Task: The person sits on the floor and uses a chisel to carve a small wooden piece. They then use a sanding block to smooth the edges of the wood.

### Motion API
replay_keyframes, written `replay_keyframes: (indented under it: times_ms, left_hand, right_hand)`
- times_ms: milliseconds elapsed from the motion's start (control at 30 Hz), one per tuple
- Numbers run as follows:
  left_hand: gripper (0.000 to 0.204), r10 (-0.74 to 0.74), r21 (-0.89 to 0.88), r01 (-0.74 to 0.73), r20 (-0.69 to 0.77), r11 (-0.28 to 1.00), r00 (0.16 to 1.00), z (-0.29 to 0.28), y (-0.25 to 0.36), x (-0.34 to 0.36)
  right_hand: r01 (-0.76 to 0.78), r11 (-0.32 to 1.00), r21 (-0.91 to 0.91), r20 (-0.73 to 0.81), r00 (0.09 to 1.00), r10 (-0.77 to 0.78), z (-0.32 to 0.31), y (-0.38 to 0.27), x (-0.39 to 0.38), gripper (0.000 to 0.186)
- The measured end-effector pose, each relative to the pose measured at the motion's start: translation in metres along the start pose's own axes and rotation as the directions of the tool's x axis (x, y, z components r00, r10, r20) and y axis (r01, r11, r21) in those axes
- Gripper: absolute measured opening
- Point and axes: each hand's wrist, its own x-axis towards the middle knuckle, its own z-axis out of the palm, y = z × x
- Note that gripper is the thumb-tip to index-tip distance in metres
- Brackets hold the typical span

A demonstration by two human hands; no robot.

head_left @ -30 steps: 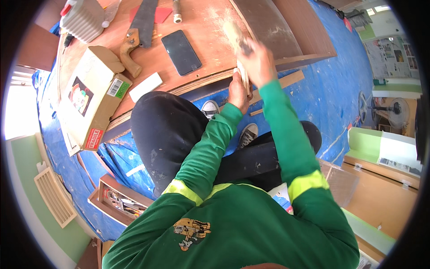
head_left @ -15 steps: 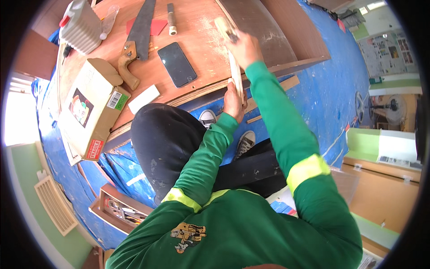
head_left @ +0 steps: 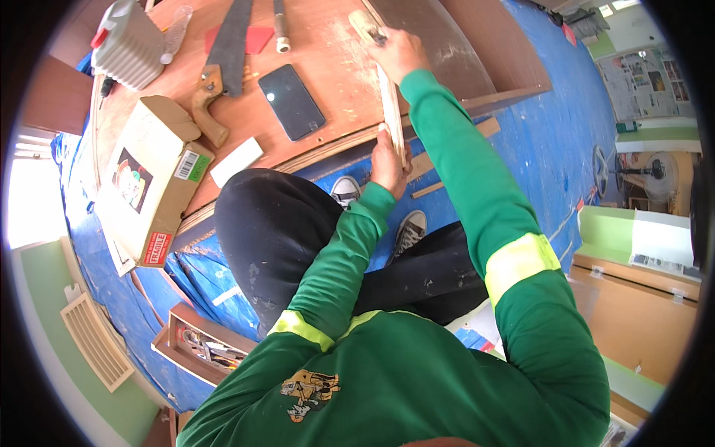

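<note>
My left hand (head_left: 388, 164) is closed round the near end of a narrow pale wood strip (head_left: 390, 112), which points away from me over the table edge. Farther along the strip, my right hand (head_left: 400, 54) grips a wooden hand plane (head_left: 365, 27), a small pale block with a dark metal piece at the fingers. Its underside is hidden, so contact with the strip cannot be made out. Pale wood dust lies on the tabletop (head_left: 339, 89) beside the strip. Left of the hands lies a dark smartphone (head_left: 292, 103).
A handsaw (head_left: 223, 67), a chisel (head_left: 281, 30), a white jug (head_left: 128, 46) and a cardboard box (head_left: 149, 175) occupy the table's left. A brown wooden panel (head_left: 439, 48) stands right of the strip. Blue sheeting (head_left: 532, 134) covers the floor; a tool tray (head_left: 175, 335) sits lower left.
My right hand has slid a little farther away along the strip with the plane. My left hand keeps its hold on the near end. The view has shifted slightly.
</note>
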Motion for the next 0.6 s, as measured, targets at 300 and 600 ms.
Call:
replay_keyframes:
  times_ms: [300, 600]
  left_hand:
    - [0.048, 0.051, -0.264, -0.009, 0.154, 0.965, 0.987, -0.010, -0.017, 0.014]
    - [0.047, 0.015, -0.023, -0.014, 0.048, 1.000, 0.999, -0.007, -0.004, 0.001]
  right_hand:
    - [-0.072, 0.993, 0.096, 0.061, 0.996, 0.066, -0.068, -0.012, -0.217, 0.054]
    - [0.068, 0.998, 0.005, 0.009, 0.998, -0.068, -0.007, -0.002, -0.017, 0.055]
